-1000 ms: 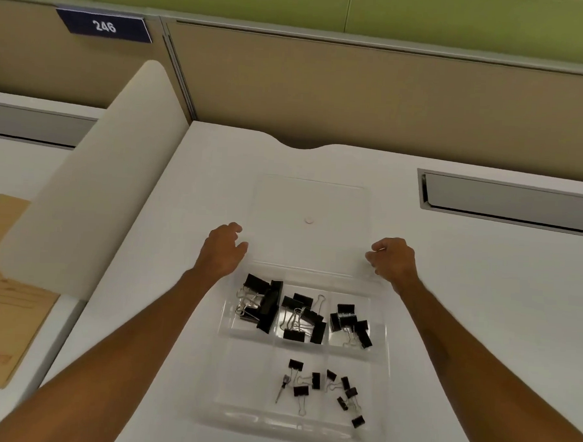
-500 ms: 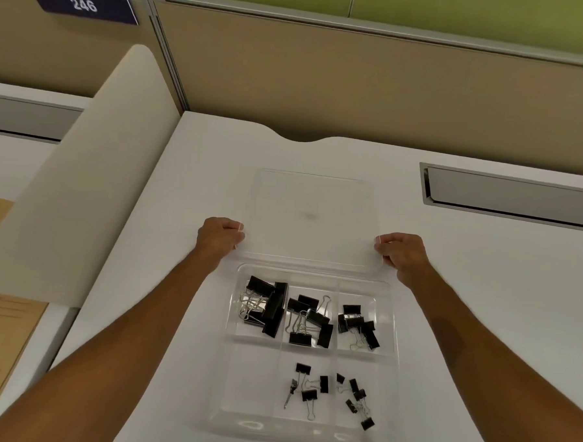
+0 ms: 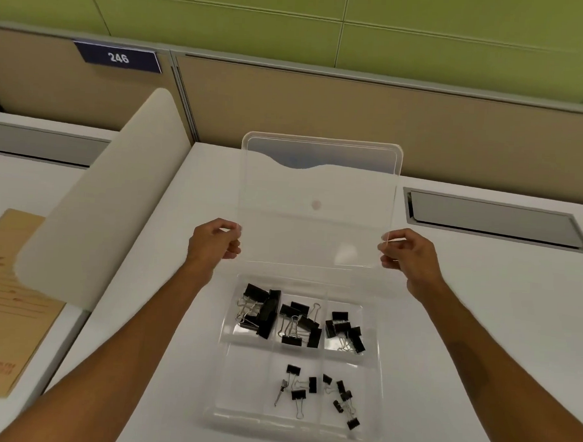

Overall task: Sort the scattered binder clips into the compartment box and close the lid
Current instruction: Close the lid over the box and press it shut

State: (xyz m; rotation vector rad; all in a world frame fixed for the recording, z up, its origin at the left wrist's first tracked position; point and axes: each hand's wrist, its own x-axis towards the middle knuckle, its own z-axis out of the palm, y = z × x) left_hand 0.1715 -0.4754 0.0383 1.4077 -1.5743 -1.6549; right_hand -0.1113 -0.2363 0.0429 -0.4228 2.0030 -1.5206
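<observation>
Pinching the lid's [image 3: 319, 188] side edges, the left hand [image 3: 214, 242] and right hand [image 3: 406, 252] have lifted it off the bench [image 3: 480, 332], near upright behind the compartment box [image 3: 293, 420] holding the binder clips [image 3: 268, 311].

Seen from above, a clear lid [image 3: 319, 188] is held tilted up behind an open clear compartment box [image 3: 292, 430] on a white bench [image 3: 480, 332] — the left hand [image 3: 214, 240] pinches its left edge, the right hand [image 3: 406, 252] its right. Black binder clips [image 3: 291, 322] lie in the three far compartments; smaller ones lie in the near middle and near right.
</observation>
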